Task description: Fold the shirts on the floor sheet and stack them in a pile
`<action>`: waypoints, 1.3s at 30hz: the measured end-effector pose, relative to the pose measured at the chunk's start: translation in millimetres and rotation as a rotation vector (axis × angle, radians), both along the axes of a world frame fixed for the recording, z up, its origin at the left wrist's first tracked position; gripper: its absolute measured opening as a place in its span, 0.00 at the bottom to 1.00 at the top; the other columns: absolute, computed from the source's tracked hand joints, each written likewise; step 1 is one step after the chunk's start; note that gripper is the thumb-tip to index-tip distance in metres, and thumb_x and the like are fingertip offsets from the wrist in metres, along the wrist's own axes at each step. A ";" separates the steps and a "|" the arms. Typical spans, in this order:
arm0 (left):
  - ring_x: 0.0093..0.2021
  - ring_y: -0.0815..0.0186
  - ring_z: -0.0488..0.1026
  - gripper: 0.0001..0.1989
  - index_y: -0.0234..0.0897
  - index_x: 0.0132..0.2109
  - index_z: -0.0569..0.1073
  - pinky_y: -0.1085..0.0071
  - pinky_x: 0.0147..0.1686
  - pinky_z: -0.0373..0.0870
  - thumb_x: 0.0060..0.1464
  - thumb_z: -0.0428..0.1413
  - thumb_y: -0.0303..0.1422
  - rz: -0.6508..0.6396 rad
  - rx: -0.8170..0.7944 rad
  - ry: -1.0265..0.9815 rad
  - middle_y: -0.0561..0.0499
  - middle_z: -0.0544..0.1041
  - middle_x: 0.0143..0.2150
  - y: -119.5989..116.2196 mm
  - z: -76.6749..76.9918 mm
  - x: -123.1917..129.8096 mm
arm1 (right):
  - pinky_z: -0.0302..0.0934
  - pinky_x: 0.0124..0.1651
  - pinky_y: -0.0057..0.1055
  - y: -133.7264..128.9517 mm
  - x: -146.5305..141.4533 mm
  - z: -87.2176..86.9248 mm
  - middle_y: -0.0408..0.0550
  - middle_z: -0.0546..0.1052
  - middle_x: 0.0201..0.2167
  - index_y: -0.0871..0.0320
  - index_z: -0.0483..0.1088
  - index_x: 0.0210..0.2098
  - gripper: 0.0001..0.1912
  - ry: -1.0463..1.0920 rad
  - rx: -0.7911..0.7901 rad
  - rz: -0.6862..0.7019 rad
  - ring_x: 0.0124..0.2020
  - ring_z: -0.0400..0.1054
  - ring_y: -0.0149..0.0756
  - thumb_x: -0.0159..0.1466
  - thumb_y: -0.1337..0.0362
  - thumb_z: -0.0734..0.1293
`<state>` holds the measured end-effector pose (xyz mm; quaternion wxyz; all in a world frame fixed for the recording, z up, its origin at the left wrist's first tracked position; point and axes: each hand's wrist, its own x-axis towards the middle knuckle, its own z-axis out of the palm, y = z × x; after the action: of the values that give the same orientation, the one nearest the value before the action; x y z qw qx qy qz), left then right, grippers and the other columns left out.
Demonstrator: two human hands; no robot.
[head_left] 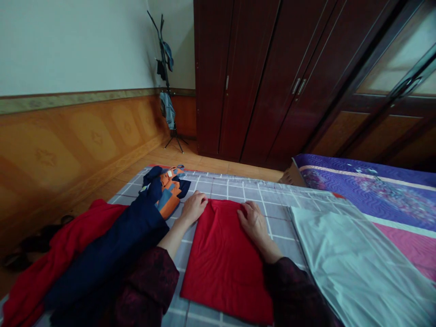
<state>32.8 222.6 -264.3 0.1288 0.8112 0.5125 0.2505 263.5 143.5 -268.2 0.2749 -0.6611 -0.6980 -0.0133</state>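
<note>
A red garment (226,254), folded into a long rectangle with a few wrinkles, lies flat on the grey checked bedsheet (272,195). My left hand (195,206) is at its far left corner, fingers closed together on the edge of the cloth. Across from it, my right hand (252,220) rests on the far right corner, with its fingers bent over the edge; whether it pinches the cloth is unclear. Both wrists come out of dark patterned sleeves.
Dark blue clothing (119,245), another red garment (78,240) and an orange patterned piece (170,193) are heaped at the left. Pale green cloth (357,259) lies at the right. Beyond stand a coat rack (165,68) and a dark wardrobe (259,81).
</note>
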 end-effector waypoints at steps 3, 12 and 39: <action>0.42 0.65 0.72 0.07 0.37 0.39 0.73 0.71 0.44 0.66 0.58 0.50 0.27 -0.001 -0.012 -0.019 0.50 0.73 0.39 2.5 -2.1 -1.9 | 0.57 0.51 0.36 5.7 5.5 -3.6 0.56 0.72 0.42 0.62 0.71 0.42 0.12 0.006 0.023 0.004 0.46 0.64 0.42 0.63 0.65 0.60; 0.38 0.66 0.72 0.05 0.40 0.35 0.72 0.73 0.37 0.64 0.56 0.52 0.31 0.098 -0.047 -0.046 0.53 0.73 0.40 3.6 -5.1 7.6 | 0.59 0.43 0.33 17.3 9.5 -7.5 0.49 0.71 0.30 0.57 0.69 0.28 0.08 0.086 0.058 -0.045 0.37 0.64 0.39 0.62 0.67 0.61; 0.35 0.65 0.74 0.09 0.40 0.44 0.71 0.73 0.33 0.63 0.56 0.51 0.29 0.224 -0.187 -0.057 0.54 0.77 0.35 12.6 -5.8 -5.3 | 0.57 0.42 0.29 12.8 55.6 2.5 0.47 0.74 0.33 0.58 0.72 0.30 0.08 0.071 -0.169 -0.175 0.40 0.66 0.37 0.60 0.65 0.62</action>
<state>27.6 235.3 -270.1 0.1894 0.7259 0.6171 0.2375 319.1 156.4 -265.7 0.2405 -0.7404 -0.6261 0.0450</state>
